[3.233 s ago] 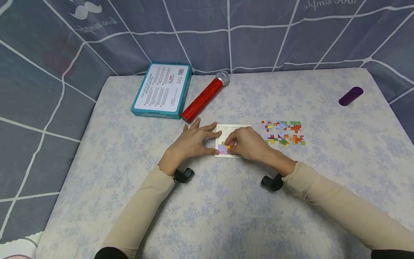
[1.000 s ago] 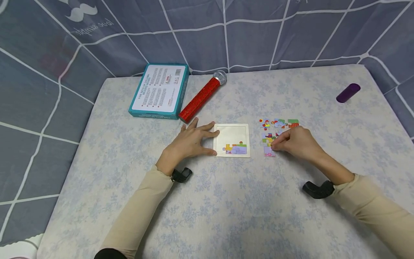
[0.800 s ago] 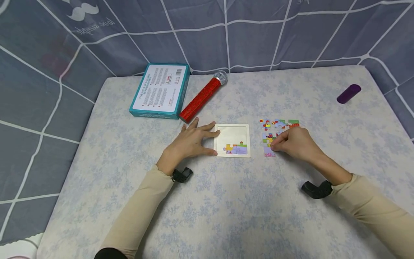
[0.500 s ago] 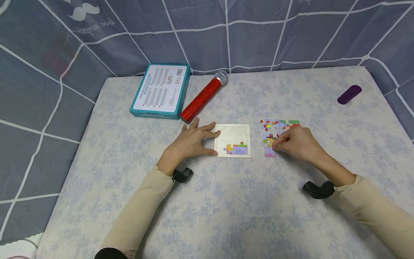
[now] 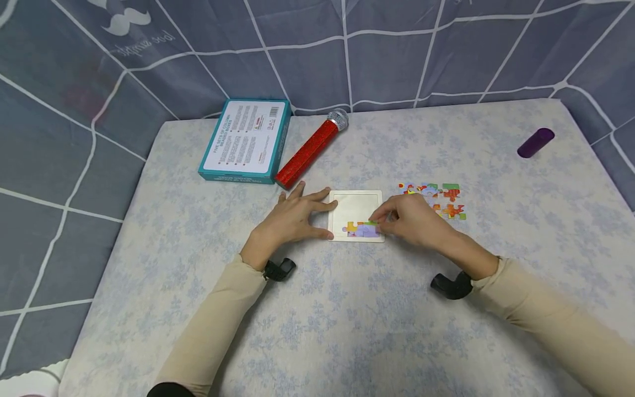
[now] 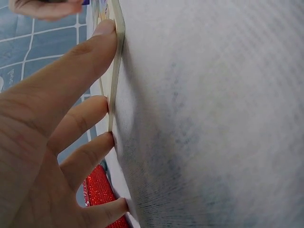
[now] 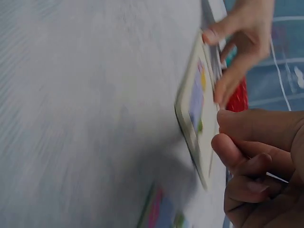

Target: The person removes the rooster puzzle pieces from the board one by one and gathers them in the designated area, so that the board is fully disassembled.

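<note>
In the head view a square cream puzzle tray (image 5: pixel 353 199) lies flat on the table, with a few joined lavender and yellow jigsaw pieces (image 5: pixel 362 230) along its lower right. My left hand (image 5: pixel 292 218) is spread at the tray's left side; thumb and fingers touch its edge, as the left wrist view shows. Over the tray's lower right corner hovers my right hand (image 5: pixel 414 220), thumb and forefinger close together. Nothing shows between these fingertips in the right wrist view. Other jigsaw pieces (image 5: pixel 450 192) lie right of the tray, some covered by the right hand.
A teal-edged box (image 5: pixel 245 140) stands at the back left, a red glitter microphone (image 5: pixel 310 154) leaning along its right side. Far right lies a purple cylinder (image 5: pixel 536 143). A dark tile-patterned curtain (image 5: pixel 392 66) hangs behind the table.
My right hand has moved left from the loose pieces to the tray's lower right corner. Before that it set the flowered lavender piece down on the table. My left hand keeps its place.
</note>
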Motion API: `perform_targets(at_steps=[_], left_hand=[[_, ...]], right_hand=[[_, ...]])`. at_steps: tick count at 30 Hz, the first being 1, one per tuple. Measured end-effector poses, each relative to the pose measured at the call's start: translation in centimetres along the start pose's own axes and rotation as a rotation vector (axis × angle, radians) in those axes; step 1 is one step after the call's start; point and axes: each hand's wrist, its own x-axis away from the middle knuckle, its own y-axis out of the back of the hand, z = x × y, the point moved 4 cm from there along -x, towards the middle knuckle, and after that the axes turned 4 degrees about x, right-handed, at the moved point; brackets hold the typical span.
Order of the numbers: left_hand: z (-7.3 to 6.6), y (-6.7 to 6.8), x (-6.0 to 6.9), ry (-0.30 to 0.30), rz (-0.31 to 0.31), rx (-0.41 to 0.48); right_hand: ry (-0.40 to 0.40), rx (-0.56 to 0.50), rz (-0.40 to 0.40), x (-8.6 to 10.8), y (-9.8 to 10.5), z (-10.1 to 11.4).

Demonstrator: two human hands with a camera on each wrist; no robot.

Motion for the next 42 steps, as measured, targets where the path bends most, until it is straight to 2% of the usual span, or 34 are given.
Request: perform_targets(at_steps=[8,14,30,37,42], left_hand=[[0.0,-0.1,0.0,-0.002,-0.001,0.015],[0.0,-0.1,0.1,0.0,0.002,0.008],[0.0,-0.1,0.1,0.001,0.002,0.01],[0.0,0.0,0.1,0.006,0.001,0.0],[0.0,0.0,0.1,0.007,0.001,0.001]], right_hand=[[0.064,0.028,0.025,-1.4,-2.0,1.4],[0.049,0.069,0.018,-1.7,-2.1,1.7],[-0.015,0.044,0.072,-2.2,-2.0,1.8],[0.0,0.032,0.043,-2.2,-2.1,1.7],[0.008,-0.041,0.005,-2.0,-1.9,1.3]])
